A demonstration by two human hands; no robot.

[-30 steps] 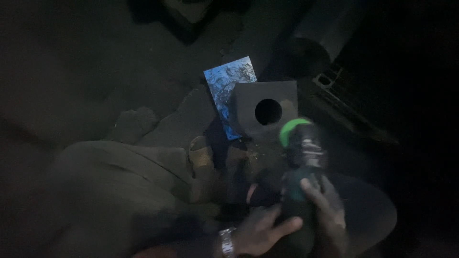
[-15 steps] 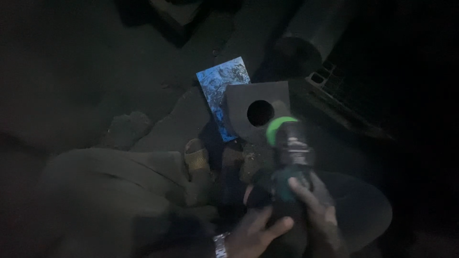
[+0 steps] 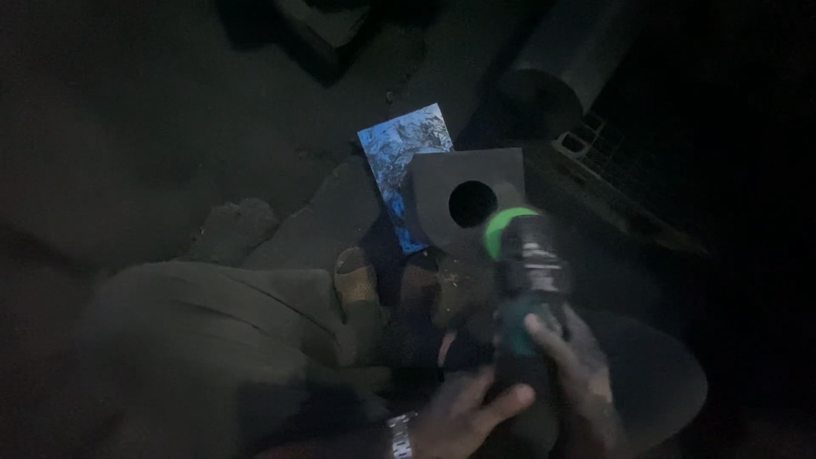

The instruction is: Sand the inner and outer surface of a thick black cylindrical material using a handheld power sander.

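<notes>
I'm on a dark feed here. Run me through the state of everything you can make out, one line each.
Power tool: gripped in both hands, green-ringed end pointing at the plate.
Left hand: fingers wrapped on the tool's lower body.
Right hand: closed around the tool body.
Dark plate: flat on the ground, round hole through it, overlapping the blue sheet.
Blue sheet: flat, partly covered by the plate.
Large pipe: lying on its side.

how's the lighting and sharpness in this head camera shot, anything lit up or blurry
Head view: very dim overall, the edges nearly black. The brightest spot is the blue sheet on the ground, partly under the dark plate with a hole. The power tool is soft with motion blur, only its green ring standing out. Both the left hand and the right hand on it look murky.
</notes>
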